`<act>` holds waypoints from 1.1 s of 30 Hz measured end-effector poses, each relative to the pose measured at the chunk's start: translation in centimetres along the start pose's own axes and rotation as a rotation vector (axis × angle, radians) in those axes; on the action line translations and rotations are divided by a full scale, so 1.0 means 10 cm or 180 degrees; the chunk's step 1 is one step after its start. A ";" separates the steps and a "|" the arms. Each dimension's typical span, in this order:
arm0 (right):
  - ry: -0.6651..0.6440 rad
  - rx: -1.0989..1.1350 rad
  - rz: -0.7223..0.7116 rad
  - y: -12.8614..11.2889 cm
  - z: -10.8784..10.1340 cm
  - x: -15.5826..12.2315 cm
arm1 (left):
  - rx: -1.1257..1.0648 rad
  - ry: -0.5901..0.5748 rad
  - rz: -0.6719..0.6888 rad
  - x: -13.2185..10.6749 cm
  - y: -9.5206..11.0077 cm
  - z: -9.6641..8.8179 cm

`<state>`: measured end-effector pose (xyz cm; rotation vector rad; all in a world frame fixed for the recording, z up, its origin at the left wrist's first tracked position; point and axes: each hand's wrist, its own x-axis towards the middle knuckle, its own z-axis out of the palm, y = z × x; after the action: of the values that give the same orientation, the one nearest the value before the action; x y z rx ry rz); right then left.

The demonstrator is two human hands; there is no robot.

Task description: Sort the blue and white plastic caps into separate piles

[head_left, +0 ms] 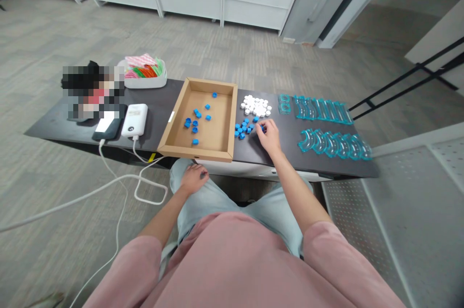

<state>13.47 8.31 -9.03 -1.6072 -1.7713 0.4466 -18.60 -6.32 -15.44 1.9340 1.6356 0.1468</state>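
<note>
Head view shows the right arm stretched forward over the desk [290,155], its forearm slanting inward to the person's left. The right hand [268,137] is held low, back upward, with the fingers bent and pointing toward the left. It stands at the right edge of a loose heap of small blue hexagonal caps [244,128]. Its grip looks partly closed; blue shows beside the fingertips — whether a cap is held, I cannot tell.

The left hand [195,179] rests on the left thigh, in front of the desk, with fingers loosely curled; what its grip may contain, I cannot tell.

More blue caps [195,130] lie scattered inside the cardboard tray [221,129], left of the heap. White caps [257,107] are gathered just behind it — and teal translucent pieces [331,145] stand in rows farther right.
</note>
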 end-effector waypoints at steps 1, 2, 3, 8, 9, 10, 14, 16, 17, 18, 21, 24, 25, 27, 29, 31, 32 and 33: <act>0.0052 0.0097 0.0011 -0.07 0.01 0.04 | -0.0007 0.0015 -0.0003 0.01 -0.01 0.00; 0.0090 0.0204 -0.0030 -0.15 0.04 0.08 | -0.0012 0.0030 -0.0005 0.02 -0.03 0.00; 0.0095 0.0323 -0.0131 -0.25 0.07 0.11 | -0.0018 0.0044 -0.0005 0.02 -0.04 0.01; -0.0548 0.0733 -0.1012 -0.92 0.46 0.23 | -0.0054 0.0111 -0.0006 0.03 -0.09 0.02; -0.0764 0.0761 -0.1176 -1.03 0.55 0.25 | -0.0063 0.0123 -0.0016 0.02 -0.10 0.02; -0.0944 0.0785 -0.1329 -1.13 0.63 0.26 | -0.0072 0.0133 -0.0030 0.02 -0.10 0.02; -0.1059 0.0859 -0.1676 -1.19 0.76 0.33 | -0.0105 0.0164 -0.0070 0.00 -0.11 0.03; -0.0826 0.0825 -0.1520 -1.03 0.68 0.36 | -0.0121 0.0184 -0.0069 0.00 -0.11 0.02; -0.0679 0.0772 -0.1370 -0.92 0.61 0.37 | -0.0129 0.0193 -0.0067 0.00 -0.11 0.02; -0.0525 0.0691 -0.1195 -0.79 0.52 0.38 | -0.0135 0.0200 -0.0067 0.00 -0.11 0.01; -0.0221 0.0311 -0.0765 -0.39 0.23 0.29 | -0.0143 0.0196 -0.0064 0.02 -0.10 0.00; -0.0293 -0.0173 -0.0662 -0.09 0.04 0.12 | -0.0146 0.0152 -0.0076 0.03 -0.10 -0.02; -0.0381 -0.0323 -0.0671 -0.03 0.01 0.06 | -0.0144 0.0133 -0.0087 0.03 -0.09 -0.02; -0.0593 -0.0533 -0.0712 0.03 0.02 -0.01 | -0.0135 0.0095 -0.0109 0.04 -0.07 -0.04; -0.0768 -0.0581 -0.0777 0.05 0.09 -0.02 | -0.0117 0.0056 -0.0119 0.04 -0.05 -0.07; -0.0840 -0.0537 -0.0844 0.03 0.17 0.03 | -0.0088 0.0022 -0.0130 0.03 -0.01 -0.11; -0.0862 -0.0523 -0.0873 0.02 0.21 0.06 | -0.0071 0.0008 -0.0140 0.02 0.01 -0.13; -0.0885 -0.0527 -0.0903 0.01 0.24 0.09 | -0.0054 -0.0003 -0.0156 0.02 0.04 -0.15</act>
<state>11.93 9.69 -10.57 -1.4229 -2.2599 0.4117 -18.91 -5.63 -14.10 1.8795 1.6744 0.1398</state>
